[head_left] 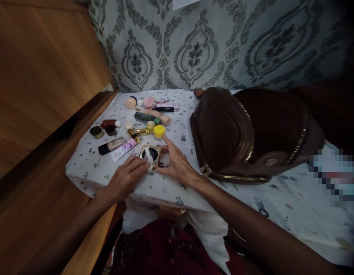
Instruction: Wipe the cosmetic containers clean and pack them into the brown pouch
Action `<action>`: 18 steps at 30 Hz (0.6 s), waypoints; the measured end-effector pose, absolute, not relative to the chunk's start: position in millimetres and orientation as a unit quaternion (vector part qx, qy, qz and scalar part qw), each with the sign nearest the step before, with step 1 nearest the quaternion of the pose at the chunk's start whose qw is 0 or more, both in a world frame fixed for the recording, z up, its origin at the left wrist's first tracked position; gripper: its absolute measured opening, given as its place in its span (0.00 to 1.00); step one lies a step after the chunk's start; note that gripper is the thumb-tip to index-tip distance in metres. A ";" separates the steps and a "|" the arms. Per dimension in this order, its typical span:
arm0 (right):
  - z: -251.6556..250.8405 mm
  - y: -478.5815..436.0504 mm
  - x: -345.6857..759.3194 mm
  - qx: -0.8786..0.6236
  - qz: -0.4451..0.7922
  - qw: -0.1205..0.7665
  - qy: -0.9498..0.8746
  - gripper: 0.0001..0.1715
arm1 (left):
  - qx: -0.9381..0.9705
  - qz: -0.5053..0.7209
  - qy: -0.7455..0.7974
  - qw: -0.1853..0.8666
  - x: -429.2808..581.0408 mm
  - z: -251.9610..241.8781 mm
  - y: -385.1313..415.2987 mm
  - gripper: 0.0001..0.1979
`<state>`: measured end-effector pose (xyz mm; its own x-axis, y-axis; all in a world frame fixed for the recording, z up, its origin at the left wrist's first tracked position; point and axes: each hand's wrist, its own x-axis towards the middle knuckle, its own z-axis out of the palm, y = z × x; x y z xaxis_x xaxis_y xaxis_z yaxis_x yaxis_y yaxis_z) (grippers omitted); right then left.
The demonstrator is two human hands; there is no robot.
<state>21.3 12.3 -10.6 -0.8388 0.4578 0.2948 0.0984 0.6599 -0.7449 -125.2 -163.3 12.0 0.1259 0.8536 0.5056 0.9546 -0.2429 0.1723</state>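
Note:
My left hand (126,173) pinches a crumpled white tissue (148,156) against a small gold-patterned box (154,149) with a round black label. Around the right end of that box, my right hand (178,162) is closed, thumb at the near side and fingers at the far side. Part of the box's right end looks clear or reddish, and I cannot make out what is there. Just beyond my right fingertips stands a yellow-lidded jar (159,131). To the left of the box lie a pink and white tube (123,149) and a foundation bottle (111,145) with a black cap.
Several cosmetics, among them a dark green tube (145,117) and a dark-lidded jar (96,132), lie on the patterned tablecloth (91,164). A large brown leather bag (222,133) takes up the right side. A wooden panel (45,57) borders the left.

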 end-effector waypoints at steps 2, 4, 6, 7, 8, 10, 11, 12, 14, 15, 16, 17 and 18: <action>-11.4 12.7 21.6 -0.156 0.379 0.237 -0.881 0.67 | -0.766 -0.241 -0.591 0.082 -119.0 16.5 -153.3 0.21; -12.2 13.0 22.0 -0.155 0.380 0.237 -0.880 0.68 | -0.776 -0.231 -0.583 0.067 -118.6 21.8 -140.7 0.20; -12.6 13.0 22.4 -0.157 0.382 0.240 -0.878 0.68 | -0.767 -0.225 -0.598 0.061 -124.6 26.5 -130.2 0.17; -12.5 12.9 22.5 -0.158 0.383 0.241 -0.878 0.68 | -0.754 -0.222 -0.615 0.062 -129.2 28.3 -127.3 0.16; -12.2 12.7 22.6 -0.160 0.383 0.240 -0.878 0.68 | -0.739 -0.219 -0.634 0.067 -134.0 29.6 -126.4 0.15; -11.2 12.2 22.6 -0.165 0.381 0.236 -0.879 0.68 | -0.710 -0.217 -0.664 0.085 -141.1 30.7 -130.4 0.14; -10.5 12.0 22.6 -0.165 0.380 0.233 -0.880 0.68 | -0.702 -0.216 -0.673 0.092 -142.1 30.7 -134.2 0.14; -9.8 11.8 22.6 -0.165 0.379 0.232 -0.881 0.68 | -0.699 -0.216 -0.675 0.093 -140.9 30.6 -138.3 0.14; -8.7 11.4 22.6 -0.164 0.378 0.231 -0.881 0.68 | -0.710 -0.214 -0.665 0.083 -132.4 30.3 -143.4 0.15; -8.3 11.3 22.6 -0.165 0.379 0.229 -0.881 0.68 | -0.721 -0.214 -0.655 0.074 -126.4 30.3 -143.1 0.15; -8.0 11.2 22.6 -0.167 0.380 0.227 -0.881 0.68 | -0.733 -0.215 -0.643 0.063 -120.2 30.3 -140.4 0.15; -7.9 11.2 22.7 -0.170 0.381 0.224 -0.881 0.68 | -0.742 -0.215 -0.632 0.054 -114.8 30.5 -135.3 0.15; -7.9 11.2 22.7 -0.173 0.380 0.222 -0.881 0.68 | -0.748 -0.215 -0.626 0.046 -111.2 30.8 -128.3 0.14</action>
<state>22.7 11.2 -7.9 -0.8417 0.4731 0.2602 0.1353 0.6513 -0.7467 -111.2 -128.3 30.8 0.1235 0.9168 0.3798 0.9564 -0.2120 0.2008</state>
